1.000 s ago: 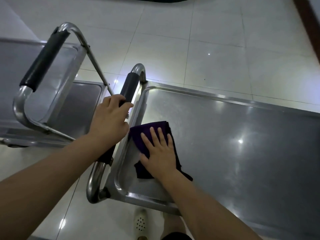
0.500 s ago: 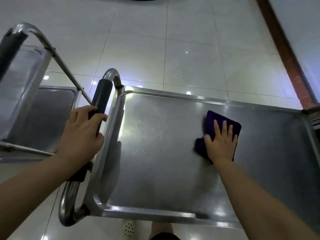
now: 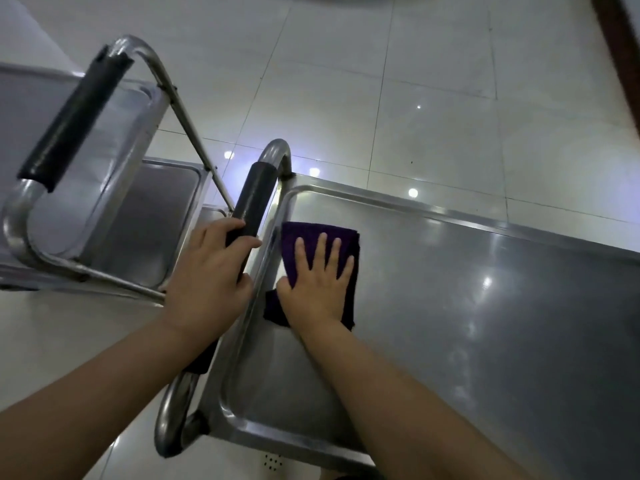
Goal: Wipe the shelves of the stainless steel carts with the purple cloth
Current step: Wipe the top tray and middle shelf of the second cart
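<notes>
Two bare forearms, no sleeves visible up to the frame edge. No watch, ring or glove on left hand (image 3: pixel 207 271) or right hand (image 3: pixel 317 285). Short, plain fingernails on right hand fingers (image 3: pixel 322 242). Below the tray edge, part of a pale perforated slipper (image 3: pixel 272 462), small dark holes in the top.

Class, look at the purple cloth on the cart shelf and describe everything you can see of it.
The purple cloth is dark and looks soft, of nappy fabric, folded into a rough rectangle. It lies flat on the top shelf of the steel cart, at the end by the black-padded handle, against the raised rim. The right hand presses on it, fingers straight and spread, covering its middle; edges show around the hand.
</notes>
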The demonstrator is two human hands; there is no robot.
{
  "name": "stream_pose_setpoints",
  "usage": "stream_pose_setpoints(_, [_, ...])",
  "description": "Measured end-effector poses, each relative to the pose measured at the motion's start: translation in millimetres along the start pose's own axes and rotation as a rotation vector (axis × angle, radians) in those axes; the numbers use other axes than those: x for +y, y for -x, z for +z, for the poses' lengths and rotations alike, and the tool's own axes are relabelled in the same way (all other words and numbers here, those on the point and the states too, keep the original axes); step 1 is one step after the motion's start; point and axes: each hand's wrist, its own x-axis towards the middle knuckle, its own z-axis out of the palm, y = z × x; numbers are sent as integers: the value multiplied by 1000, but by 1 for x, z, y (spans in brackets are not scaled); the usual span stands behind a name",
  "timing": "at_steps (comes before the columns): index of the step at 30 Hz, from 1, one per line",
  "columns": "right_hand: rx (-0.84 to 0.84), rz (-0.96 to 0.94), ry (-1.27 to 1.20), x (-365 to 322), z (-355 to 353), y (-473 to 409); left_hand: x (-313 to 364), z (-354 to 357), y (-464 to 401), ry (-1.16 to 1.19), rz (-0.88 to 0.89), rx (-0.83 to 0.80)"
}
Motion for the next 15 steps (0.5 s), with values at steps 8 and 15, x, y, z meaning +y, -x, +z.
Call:
stream_pose_setpoints(8, [-6,-291,9,18,-1,-22,-1,-2,-2,-66,10,-7])
stream_pose_setpoints(15, [26,53,6,142,-36,-24,12,-7,-28,-454,239,-137])
